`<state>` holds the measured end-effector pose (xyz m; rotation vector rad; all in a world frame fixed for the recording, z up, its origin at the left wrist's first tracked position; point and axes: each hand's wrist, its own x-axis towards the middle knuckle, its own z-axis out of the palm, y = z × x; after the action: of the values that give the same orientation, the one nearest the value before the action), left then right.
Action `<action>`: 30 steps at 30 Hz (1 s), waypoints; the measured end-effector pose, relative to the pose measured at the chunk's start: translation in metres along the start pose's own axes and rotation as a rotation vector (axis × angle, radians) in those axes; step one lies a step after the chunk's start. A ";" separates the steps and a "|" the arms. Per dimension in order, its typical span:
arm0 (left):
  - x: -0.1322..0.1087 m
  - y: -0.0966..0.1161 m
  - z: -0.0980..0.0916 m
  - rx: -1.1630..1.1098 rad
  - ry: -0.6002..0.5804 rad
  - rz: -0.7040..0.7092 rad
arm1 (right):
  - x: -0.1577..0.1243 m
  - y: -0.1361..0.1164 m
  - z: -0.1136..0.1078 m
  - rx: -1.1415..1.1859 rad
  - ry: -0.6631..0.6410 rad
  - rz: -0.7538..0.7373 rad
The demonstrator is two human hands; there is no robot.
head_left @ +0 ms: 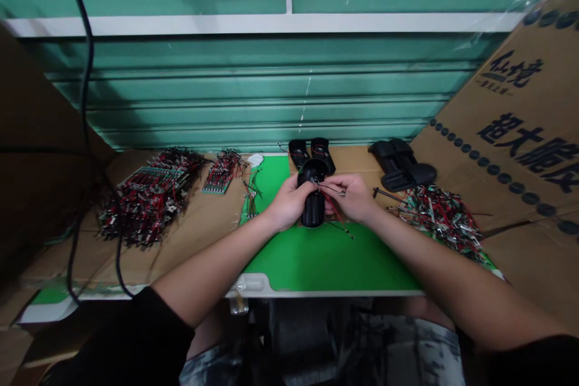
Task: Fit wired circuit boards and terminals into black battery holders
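Your left hand (287, 202) was curled closed around a black plastic housing (313, 208), and your right hand (349, 196) pinched thin red and black wires (337, 214) at the housing's side. You held the housing over a green work mat (330, 259) on the cardboard-covered counter (203, 235). Two more black housings (311, 154) sat just behind it, with tangled bundles of wired circuit boards (441, 223) to your right and another heap (147, 205) to your left.
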<state>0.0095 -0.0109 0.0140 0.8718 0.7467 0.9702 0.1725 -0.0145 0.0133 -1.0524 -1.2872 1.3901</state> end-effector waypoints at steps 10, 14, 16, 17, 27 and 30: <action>0.004 0.003 -0.004 -0.035 0.040 0.008 | 0.004 0.009 -0.001 0.035 0.004 -0.002; 0.009 0.013 -0.009 -0.104 0.122 -0.020 | 0.002 0.000 -0.014 -0.180 0.022 -0.210; 0.011 0.019 -0.013 -0.130 0.147 -0.051 | -0.001 -0.006 -0.021 -0.306 -0.011 -0.345; 0.012 0.021 -0.015 -0.137 0.154 -0.066 | -0.003 -0.009 -0.024 -0.344 -0.045 -0.386; 0.014 0.023 -0.019 -0.143 0.134 -0.141 | -0.016 -0.026 -0.013 -0.390 0.036 -0.602; 0.012 0.024 -0.018 -0.169 0.132 -0.111 | -0.008 -0.023 -0.017 -0.297 0.160 -0.506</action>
<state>-0.0104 0.0120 0.0246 0.6176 0.8045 0.9830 0.1927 -0.0188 0.0343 -0.9202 -1.5368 0.7372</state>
